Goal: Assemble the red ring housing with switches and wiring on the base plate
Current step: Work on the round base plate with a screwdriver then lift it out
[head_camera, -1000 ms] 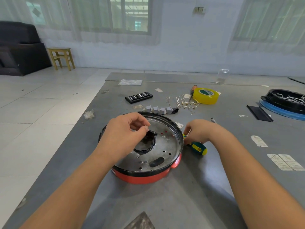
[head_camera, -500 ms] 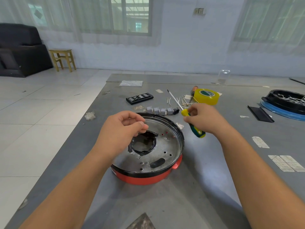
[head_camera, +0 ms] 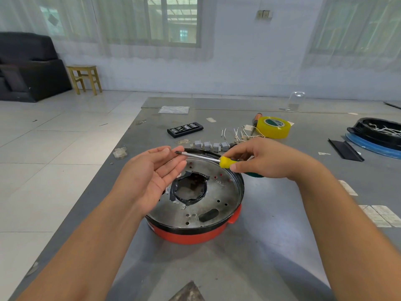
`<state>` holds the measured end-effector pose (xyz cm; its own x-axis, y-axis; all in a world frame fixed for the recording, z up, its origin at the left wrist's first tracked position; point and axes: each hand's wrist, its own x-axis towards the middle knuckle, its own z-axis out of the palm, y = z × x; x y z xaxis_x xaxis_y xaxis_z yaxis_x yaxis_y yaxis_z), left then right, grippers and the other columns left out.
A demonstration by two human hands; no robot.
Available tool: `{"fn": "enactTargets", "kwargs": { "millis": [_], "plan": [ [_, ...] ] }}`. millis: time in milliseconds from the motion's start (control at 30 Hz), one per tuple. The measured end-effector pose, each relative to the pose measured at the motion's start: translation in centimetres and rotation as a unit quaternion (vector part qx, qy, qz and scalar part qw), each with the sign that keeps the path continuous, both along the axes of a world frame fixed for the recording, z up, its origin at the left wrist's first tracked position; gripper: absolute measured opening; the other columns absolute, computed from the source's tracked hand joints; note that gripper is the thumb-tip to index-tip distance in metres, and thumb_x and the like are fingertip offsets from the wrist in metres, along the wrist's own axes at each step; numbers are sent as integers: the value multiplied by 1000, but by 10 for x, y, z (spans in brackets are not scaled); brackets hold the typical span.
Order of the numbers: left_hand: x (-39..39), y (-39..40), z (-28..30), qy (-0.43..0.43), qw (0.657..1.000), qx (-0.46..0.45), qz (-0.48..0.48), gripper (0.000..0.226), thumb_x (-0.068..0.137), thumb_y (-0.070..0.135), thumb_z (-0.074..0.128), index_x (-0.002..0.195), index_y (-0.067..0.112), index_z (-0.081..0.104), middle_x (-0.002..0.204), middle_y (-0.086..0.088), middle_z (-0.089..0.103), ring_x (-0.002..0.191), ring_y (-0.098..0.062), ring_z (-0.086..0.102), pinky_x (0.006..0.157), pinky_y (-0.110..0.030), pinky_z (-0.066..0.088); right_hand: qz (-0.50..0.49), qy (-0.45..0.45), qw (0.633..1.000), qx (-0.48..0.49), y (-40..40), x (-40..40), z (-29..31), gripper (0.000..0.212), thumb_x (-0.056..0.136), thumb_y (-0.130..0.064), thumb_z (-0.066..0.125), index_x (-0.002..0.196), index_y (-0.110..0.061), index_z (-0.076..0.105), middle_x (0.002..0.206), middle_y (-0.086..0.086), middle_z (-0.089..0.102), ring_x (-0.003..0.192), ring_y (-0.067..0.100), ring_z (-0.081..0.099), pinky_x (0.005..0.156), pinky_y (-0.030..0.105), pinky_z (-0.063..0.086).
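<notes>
The red ring housing (head_camera: pixel 195 236) lies on the grey table with a perforated metal base plate (head_camera: pixel 219 198) on top, a black taped hole in its middle. My right hand (head_camera: pixel 258 159) grips a yellow and green screwdriver (head_camera: pixel 225 162) above the plate, its shaft pointing left. My left hand (head_camera: pixel 152 172) is held palm up with straight fingers, and the screwdriver tip lies at its fingertips. A row of grey switches (head_camera: pixel 211 146) and several white wires (head_camera: pixel 236 133) lie just beyond the housing.
A yellow tape roll (head_camera: pixel 273 127), a black bit case (head_camera: pixel 185 129) and a second screwdriver (head_camera: pixel 256 118) lie farther back. A black and blue ring assembly (head_camera: pixel 377 135) and a black strip (head_camera: pixel 345 149) sit at the right. The table's left edge drops to the tiled floor.
My right hand picked the screwdriver up from the table and swung its tip left. My left hand left the plate's taped hole and turned palm up under the tip.
</notes>
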<state>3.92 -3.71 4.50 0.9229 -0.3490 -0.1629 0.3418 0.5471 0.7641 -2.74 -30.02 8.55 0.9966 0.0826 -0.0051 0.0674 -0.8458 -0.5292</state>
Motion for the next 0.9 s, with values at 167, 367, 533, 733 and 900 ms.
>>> {"fn": "enactTargets", "kwargs": {
  "millis": [167, 367, 533, 733, 900],
  "plan": [
    [1, 1, -1, -12, 1000, -2, 3, 10, 103, -5, 53, 109, -2, 61, 110, -24, 77, 100, -32, 79, 71, -32, 65, 11, -18, 1000, 6, 0, 0, -1, 24, 96, -38, 71, 119, -43, 73, 103, -14, 75, 96, 10, 67, 86, 28, 54],
    [-1, -1, -2, -26, 1000, 8, 0, 11, 103, -5, 53, 106, -3, 64, 108, -22, 78, 100, -30, 79, 72, -29, 64, 18, -26, 999, 6, 3, 0, 0, 27, 96, -39, 70, 122, -45, 71, 107, -22, 73, 98, -3, 64, 82, 9, 48],
    [0, 0, -2, -34, 999, 6, 0, 15, 102, -2, 57, 116, -5, 62, 109, -23, 78, 101, -30, 79, 73, -29, 64, 21, -32, 999, 10, 3, 0, 0, 28, 96, -35, 71, 123, -43, 71, 105, -22, 73, 96, -4, 63, 77, 3, 46],
    [0, 0, -3, -23, 1000, 5, -3, 16, 102, 0, 58, 117, -5, 64, 110, -24, 78, 102, -31, 78, 73, -30, 64, 18, -28, 999, -13, 6, -2, 1, 31, 95, -37, 72, 125, -44, 70, 109, -16, 72, 98, 2, 64, 86, 21, 50],
    [1, 0, -3, -22, 1000, 8, 3, 19, 102, 0, 58, 120, -6, 62, 109, -23, 78, 101, -30, 79, 72, -30, 64, 15, -29, 999, -32, 8, -2, 3, 33, 94, -40, 72, 126, -46, 68, 111, -16, 73, 99, 4, 65, 93, 30, 54]
  ]
}}
